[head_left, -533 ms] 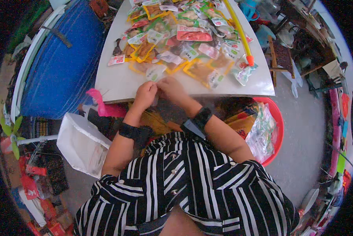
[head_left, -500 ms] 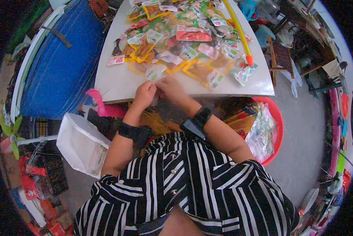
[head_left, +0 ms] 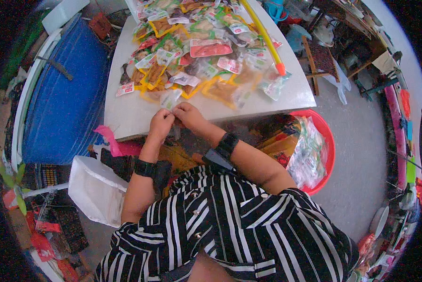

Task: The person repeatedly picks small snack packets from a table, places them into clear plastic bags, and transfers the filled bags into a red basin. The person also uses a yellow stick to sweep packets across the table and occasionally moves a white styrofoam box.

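My left hand (head_left: 161,123) and my right hand (head_left: 189,116) meet at the near edge of the white table (head_left: 140,115). Both are closed, thumbs and fingers pinched close together. Right at the fingertips is a small clear plastic food packet (head_left: 170,98) with a white and green label; my fingers hide its near end. Beyond it spreads a heap of sealed food packets, among them a red-labelled packet (head_left: 211,48), a yellow-edged packet (head_left: 154,74) and a blurred yellow-edged packet (head_left: 225,91).
A yellow stick with an orange tip (head_left: 266,40) lies along the table's right side. Below right stands a red tub (head_left: 332,150) holding plastic packets. To the left are a white box (head_left: 95,188), pink plastic (head_left: 112,141) and a large blue tub (head_left: 63,94). A wooden stool (head_left: 321,58) stands right.
The whole view has shifted, so the table sits further left in the picture. My hands stay together at the table edge, still pinched at the packet.
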Tool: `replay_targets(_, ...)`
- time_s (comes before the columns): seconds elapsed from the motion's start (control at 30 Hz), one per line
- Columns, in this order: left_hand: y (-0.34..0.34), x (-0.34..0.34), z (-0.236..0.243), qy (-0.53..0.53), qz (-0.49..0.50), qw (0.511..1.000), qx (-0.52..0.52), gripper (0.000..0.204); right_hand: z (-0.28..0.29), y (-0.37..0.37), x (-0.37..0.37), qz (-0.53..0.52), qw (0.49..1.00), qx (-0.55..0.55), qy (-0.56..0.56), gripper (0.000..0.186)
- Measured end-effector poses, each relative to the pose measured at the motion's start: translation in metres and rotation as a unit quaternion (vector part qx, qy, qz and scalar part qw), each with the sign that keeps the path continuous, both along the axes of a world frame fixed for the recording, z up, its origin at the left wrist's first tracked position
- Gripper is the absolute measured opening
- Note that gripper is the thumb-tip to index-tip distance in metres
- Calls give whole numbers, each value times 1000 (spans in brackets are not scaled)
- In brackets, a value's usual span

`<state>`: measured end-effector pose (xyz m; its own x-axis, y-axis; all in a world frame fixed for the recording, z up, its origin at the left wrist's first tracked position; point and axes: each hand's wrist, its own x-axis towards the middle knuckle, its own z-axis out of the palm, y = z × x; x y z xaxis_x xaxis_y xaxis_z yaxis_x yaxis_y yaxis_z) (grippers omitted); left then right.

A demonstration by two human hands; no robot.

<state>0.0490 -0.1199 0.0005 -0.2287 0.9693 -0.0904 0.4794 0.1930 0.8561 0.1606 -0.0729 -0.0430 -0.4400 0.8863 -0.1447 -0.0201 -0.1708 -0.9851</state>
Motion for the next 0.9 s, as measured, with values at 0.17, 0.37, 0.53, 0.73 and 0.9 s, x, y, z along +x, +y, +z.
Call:
replay_targets(0.17,-5,-2,2,-132,3,991,-7,16,12,-3,1,-2,1000,-5,-21,28)
replay_targets(0.37,-4,-12,-8,-317,-7,946,-65,10,23,-6,4,-12,992,70,-101,22)
replay_targets(0.53,-3,-12,-14,-399,25,913,-79,7,33,-7,11,38,999,-12,13,18)
replay_targets(0.73,-3,-18,-2,-79,206,967,127,11,47,-7,14,19,999,0,-34,20)
replay_targets(0.9,-17,-9,8,276,109,922,248,12,45,-6,-5,13,989,135,-51,18)
